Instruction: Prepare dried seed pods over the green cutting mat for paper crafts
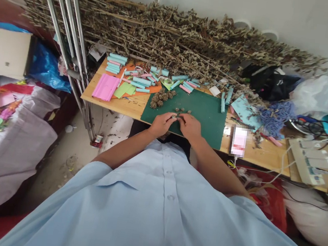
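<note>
Several small brown bits lay on the green mat, just beyond the fingertips. The left hand and right hand met there with bent fingers drawn together; whether they gripped a piece could not be told. Knobbly brown clumps sat piled beyond the left hand. Rolled papers and dried stalks lay farther back, and a phone rested right of the mat.

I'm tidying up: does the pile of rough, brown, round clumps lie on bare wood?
No, the brown clumps lie on the flat green rectangular mat, beyond the left hand.
</note>
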`<state>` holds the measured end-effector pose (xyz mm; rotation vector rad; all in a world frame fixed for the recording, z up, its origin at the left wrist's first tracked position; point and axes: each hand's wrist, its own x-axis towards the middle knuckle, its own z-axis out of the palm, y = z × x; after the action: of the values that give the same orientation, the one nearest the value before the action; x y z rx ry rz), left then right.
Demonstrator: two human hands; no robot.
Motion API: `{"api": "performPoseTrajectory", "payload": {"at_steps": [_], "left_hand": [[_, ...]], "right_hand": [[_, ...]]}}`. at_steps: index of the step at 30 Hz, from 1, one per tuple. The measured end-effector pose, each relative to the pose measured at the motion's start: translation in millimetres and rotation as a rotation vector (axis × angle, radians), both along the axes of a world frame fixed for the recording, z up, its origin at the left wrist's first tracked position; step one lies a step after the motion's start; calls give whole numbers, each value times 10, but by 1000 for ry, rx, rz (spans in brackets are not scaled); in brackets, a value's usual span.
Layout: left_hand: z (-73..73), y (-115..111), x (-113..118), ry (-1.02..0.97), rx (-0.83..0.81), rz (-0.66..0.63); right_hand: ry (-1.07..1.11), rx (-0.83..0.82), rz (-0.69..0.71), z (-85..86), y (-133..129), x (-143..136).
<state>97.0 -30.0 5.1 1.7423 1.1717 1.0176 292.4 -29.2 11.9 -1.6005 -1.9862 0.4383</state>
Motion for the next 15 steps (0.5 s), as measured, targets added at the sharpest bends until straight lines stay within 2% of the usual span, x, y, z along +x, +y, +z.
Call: {"api": "performPoseTrajectory", "payload": {"at_steps": [5, 8, 12, 15], "left_hand": [[49, 48, 1, -76, -82, -16], [81, 90, 0, -113, -121, -7], [149, 132, -13, -184, -146, -8], [232, 147, -33, -249, -190, -79]], "right_hand": [[234, 58, -61, 108, 7, -22], [395, 13, -89, 212, -9, -79], [546, -66, -47, 347, -40, -172], [643, -103, 7, 424, -45, -200]]}}
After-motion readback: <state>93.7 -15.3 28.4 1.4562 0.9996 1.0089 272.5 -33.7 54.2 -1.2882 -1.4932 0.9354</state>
